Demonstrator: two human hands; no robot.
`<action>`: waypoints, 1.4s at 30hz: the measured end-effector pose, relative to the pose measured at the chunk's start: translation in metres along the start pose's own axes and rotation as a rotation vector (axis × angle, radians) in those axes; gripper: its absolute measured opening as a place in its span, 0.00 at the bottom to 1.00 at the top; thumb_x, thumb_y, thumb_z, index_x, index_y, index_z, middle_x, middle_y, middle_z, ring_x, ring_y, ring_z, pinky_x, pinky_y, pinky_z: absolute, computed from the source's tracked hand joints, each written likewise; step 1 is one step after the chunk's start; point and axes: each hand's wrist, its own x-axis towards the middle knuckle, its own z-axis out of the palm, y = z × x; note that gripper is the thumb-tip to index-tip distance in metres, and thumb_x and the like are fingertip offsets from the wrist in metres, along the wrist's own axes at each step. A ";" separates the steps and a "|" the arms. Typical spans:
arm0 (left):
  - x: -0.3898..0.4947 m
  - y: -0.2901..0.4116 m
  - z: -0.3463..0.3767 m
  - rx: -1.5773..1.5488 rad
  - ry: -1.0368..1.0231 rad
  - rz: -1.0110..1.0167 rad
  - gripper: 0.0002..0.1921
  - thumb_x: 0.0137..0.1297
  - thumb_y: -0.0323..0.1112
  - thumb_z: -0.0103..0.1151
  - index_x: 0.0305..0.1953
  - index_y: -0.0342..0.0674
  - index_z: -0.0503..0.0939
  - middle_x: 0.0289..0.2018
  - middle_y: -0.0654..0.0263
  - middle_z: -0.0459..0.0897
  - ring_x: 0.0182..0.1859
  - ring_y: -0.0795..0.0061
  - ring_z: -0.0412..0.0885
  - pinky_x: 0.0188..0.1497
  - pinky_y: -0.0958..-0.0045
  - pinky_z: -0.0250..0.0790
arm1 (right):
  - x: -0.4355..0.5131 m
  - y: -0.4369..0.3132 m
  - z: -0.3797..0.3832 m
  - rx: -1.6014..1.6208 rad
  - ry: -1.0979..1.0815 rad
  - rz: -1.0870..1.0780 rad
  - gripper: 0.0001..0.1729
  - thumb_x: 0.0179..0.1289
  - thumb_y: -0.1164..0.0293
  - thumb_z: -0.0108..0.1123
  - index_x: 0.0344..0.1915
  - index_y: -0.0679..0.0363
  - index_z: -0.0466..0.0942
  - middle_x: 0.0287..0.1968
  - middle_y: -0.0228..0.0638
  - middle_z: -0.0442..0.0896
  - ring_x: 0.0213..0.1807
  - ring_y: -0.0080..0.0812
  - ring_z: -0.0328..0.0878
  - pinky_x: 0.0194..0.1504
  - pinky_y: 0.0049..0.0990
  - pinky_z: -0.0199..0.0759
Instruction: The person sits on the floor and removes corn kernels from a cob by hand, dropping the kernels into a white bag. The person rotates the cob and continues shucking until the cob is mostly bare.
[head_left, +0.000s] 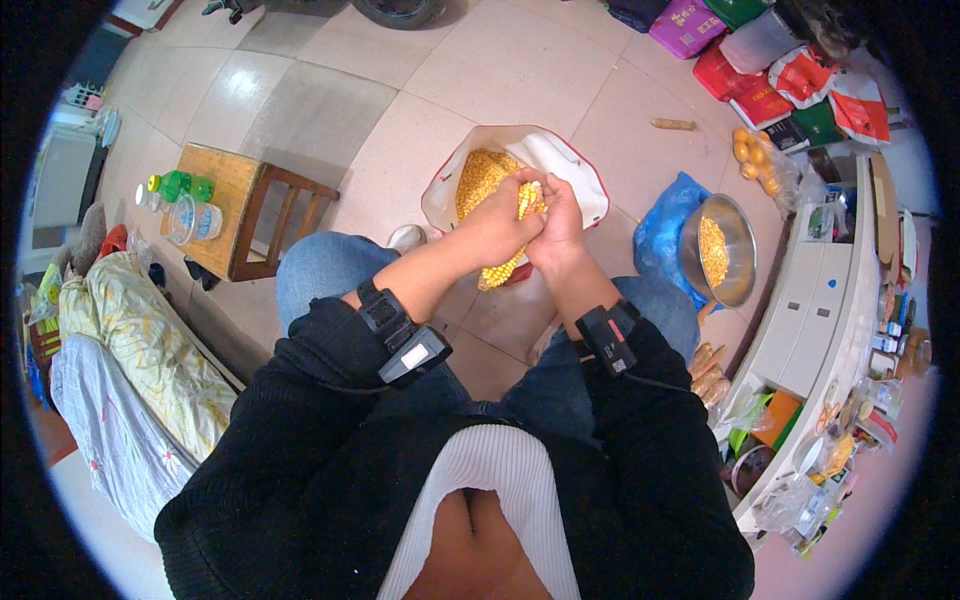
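My left hand (499, 225) is closed around a partly bare ear of dried yellow corn (504, 274), whose lower end sticks out below the palm. At the ear's upper part, my right hand (559, 223) presses against it from the right, its fingers curled by the kernels. Both hands are over an open white sack with a red rim (589, 176), which stands on the floor between my knees. Loose corn kernels (480, 180) lie inside the sack. Part of the ear and some fingertips are hidden by the hands.
At the right, a steel bowl (739, 251) holds kernels, beside a blue plastic bag (664, 229). A bare cob (673, 124) lies on the floor. Bottles and a plastic tub stand on a wooden stool (217, 255) at the left. A white cabinet (802, 315) borders the right.
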 end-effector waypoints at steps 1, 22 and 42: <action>0.000 -0.001 0.001 0.000 0.002 -0.005 0.34 0.65 0.46 0.56 0.61 0.24 0.59 0.48 0.36 0.77 0.53 0.43 0.78 0.54 0.56 0.70 | 0.000 0.000 0.000 -0.016 0.006 -0.002 0.19 0.67 0.60 0.44 0.41 0.61 0.79 0.46 0.35 0.81 0.52 0.35 0.76 0.60 0.35 0.67; 0.014 -0.016 0.001 -0.755 -0.227 -0.208 0.40 0.61 0.43 0.57 0.66 0.22 0.54 0.52 0.46 0.75 0.55 0.62 0.77 0.56 0.67 0.70 | 0.002 -0.003 0.001 0.110 0.005 -0.020 0.21 0.66 0.61 0.41 0.37 0.62 0.79 0.40 0.38 0.82 0.46 0.37 0.78 0.54 0.35 0.71; 0.007 -0.010 0.006 -0.323 -0.067 -0.100 0.35 0.64 0.40 0.58 0.65 0.26 0.56 0.54 0.41 0.75 0.59 0.54 0.75 0.59 0.65 0.67 | -0.003 -0.002 0.005 -0.060 0.038 -0.004 0.18 0.64 0.62 0.47 0.42 0.62 0.79 0.46 0.36 0.81 0.52 0.35 0.76 0.59 0.35 0.67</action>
